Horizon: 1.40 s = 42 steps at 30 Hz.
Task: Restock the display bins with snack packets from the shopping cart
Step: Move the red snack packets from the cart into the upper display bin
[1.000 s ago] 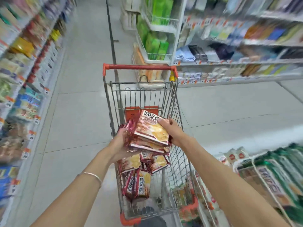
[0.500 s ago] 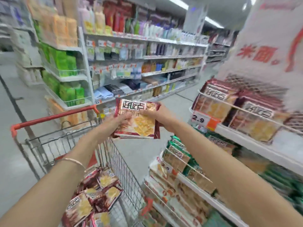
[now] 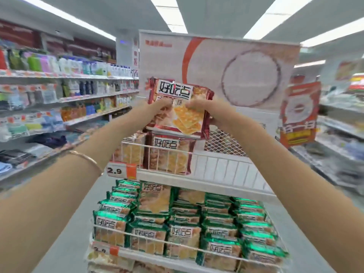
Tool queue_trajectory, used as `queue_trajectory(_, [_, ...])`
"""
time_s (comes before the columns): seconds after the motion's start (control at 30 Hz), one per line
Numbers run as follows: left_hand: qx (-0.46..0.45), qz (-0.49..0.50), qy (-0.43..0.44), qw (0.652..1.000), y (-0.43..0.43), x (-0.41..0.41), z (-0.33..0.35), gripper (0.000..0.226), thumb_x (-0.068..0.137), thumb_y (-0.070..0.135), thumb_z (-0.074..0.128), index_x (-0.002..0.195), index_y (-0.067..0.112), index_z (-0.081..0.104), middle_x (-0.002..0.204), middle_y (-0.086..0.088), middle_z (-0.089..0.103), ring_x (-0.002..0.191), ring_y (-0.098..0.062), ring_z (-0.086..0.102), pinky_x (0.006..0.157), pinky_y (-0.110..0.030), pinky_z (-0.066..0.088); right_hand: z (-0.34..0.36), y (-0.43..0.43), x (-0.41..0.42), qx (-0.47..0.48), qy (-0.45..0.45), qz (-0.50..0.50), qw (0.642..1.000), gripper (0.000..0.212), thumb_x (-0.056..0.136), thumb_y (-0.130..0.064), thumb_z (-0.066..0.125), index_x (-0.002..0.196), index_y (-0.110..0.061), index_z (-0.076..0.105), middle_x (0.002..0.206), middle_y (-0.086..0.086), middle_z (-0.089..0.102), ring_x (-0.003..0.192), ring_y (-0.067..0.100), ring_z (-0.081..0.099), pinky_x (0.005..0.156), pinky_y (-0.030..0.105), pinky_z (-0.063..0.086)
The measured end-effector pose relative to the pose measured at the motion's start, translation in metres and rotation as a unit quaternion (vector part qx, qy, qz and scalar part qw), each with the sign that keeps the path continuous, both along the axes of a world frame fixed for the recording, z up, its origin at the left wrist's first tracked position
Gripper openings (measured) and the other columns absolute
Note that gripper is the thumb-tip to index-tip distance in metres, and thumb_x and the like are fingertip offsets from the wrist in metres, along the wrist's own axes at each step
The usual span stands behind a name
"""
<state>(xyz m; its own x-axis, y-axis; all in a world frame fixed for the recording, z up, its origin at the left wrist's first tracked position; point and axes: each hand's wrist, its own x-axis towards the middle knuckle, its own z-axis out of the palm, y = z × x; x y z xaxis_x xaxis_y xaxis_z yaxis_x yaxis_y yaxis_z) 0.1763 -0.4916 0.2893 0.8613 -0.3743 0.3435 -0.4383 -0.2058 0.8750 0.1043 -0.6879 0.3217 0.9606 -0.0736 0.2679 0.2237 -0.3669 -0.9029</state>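
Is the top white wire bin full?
Partly empty: the top white wire bin holds red cracker packets only at its left.

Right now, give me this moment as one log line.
left hand: grips red packets | right hand: grips them | held: above top bin | placed: no

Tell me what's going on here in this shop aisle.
A person is restocking. The left hand and right hand grip a red cracker packet above the top wire bin, which has matching red packets at its left and room at its right. The bin below holds green packets.
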Motion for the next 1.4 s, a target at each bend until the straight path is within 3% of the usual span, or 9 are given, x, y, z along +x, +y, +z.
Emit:
queue_trajectory(0.37, [0.177,-0.095,-0.016,0.980,-0.188,0.070,-0.026,0.028,0.082,0.033,0.081,0.107,0.032,0.070,0.099,0.020,0.074,0.096,0.003,0.068,0.096,-0.026,0.049,-0.042,-0.216,0.054,-0.039,0.097,-0.001,0.994,0.037,0.069,-0.008,0.087,0.098,0.007,0.070,0.093,0.019,0.076,0.076,0.018,0.074,0.074,0.034,0.063])
queue_trajectory(0.43, [0.244,-0.037,-0.038,0.968,-0.198,0.079,-0.030,0.068,0.077,0.033,0.086,0.136,0.027,0.053,0.126,0.017,0.064,0.121,-0.004,0.059,0.099,-0.020,0.042,-0.062,-0.225,0.072,-0.056,0.106,0.016,0.993,0.029,0.076,-0.007,0.085,0.101,-0.003,0.070,0.088,0.010,0.078,0.076,0.016,0.075,0.078,0.038,0.063])
queue_trajectory(0.53, [0.335,0.010,-0.078,0.939,-0.205,0.091,-0.041,0.135,0.064,0.043,0.092,0.159,0.027,-0.003,0.163,-0.004,0.023,0.147,-0.023,0.030,0.116,-0.033,0.025,-0.101,-0.228,0.100,-0.071,0.122,0.026,0.990,0.087,0.067,-0.022,0.093,0.139,-0.011,0.044,0.112,0.005,0.073,0.098,0.020,0.073,0.088,0.041,0.059])
queue_trajectory(0.73, [0.654,0.072,-0.261,0.706,-0.212,0.107,-0.064,0.128,0.066,0.066,0.077,0.158,0.036,-0.007,0.167,-0.002,0.000,0.154,-0.024,0.002,0.123,-0.053,0.005,-0.147,-0.229,0.118,-0.089,0.129,0.032,0.987,0.138,0.069,-0.028,0.091,0.157,-0.026,-0.015,0.147,-0.002,0.049,0.119,0.019,0.060,0.087,0.031,0.055])
queue_trajectory(0.87, [0.651,0.071,-0.228,0.721,-0.206,0.108,-0.064,0.125,0.072,0.059,0.078,0.157,0.037,-0.012,0.168,0.004,-0.001,0.154,-0.018,0.006,0.123,-0.049,0.008,-0.167,-0.225,0.124,-0.132,0.094,0.054,0.985,0.111,0.066,-0.018,0.092,0.146,-0.017,0.016,0.130,-0.007,0.056,0.118,0.013,0.057,0.100,0.029,0.047])
queue_trajectory(1.13, [0.665,0.109,-0.240,0.699,-0.208,0.112,-0.068,0.126,0.073,0.056,0.079,0.158,0.028,-0.010,0.168,0.001,0.001,0.154,-0.018,0.006,0.123,-0.045,0.015,-0.162,-0.220,0.132,-0.231,0.009,0.038,0.972,0.127,0.070,-0.039,0.088,0.157,-0.019,-0.003,0.155,0.005,0.026,0.144,0.022,0.031,0.116,0.041,0.033])
queue_trajectory(1.2, [0.663,0.107,-0.242,0.701,-0.209,0.113,-0.071,0.132,0.071,0.057,0.080,0.157,0.026,-0.014,0.168,0.001,-0.002,0.154,-0.017,0.004,0.123,-0.046,0.018,-0.155,-0.239,0.121,-0.478,-0.103,0.028,0.872,0.120,0.081,-0.057,0.072,0.157,-0.027,-0.015,0.167,0.005,-0.005,0.153,0.027,0.005,0.122,0.054,0.017])
queue_trajectory(1.3, [0.666,0.111,-0.250,0.694,-0.210,0.115,-0.074,0.136,0.071,0.061,0.078,0.156,0.023,-0.022,0.168,0.000,-0.007,0.154,-0.018,0.004,0.122,-0.045,0.020,-0.151,-0.267,0.134,-0.713,-0.351,0.081,0.602,0.090,0.088,-0.068,0.052,0.158,-0.034,0.007,0.167,0.011,0.003,0.153,0.036,0.005,0.115,0.071,0.015])
queue_trajectory(1.4, [0.687,0.120,-0.267,0.665,-0.213,0.114,-0.074,0.138,0.072,0.067,0.074,0.153,0.017,-0.026,0.168,-0.005,-0.004,0.154,-0.021,0.005,0.121,-0.045,0.026,-0.151,-0.279,0.157,-0.790,-0.374,0.110,0.473,0.077,0.092,-0.069,0.041,0.157,-0.041,0.011,0.167,0.007,0.008,0.153,0.037,0.005,0.116,0.069,0.013])
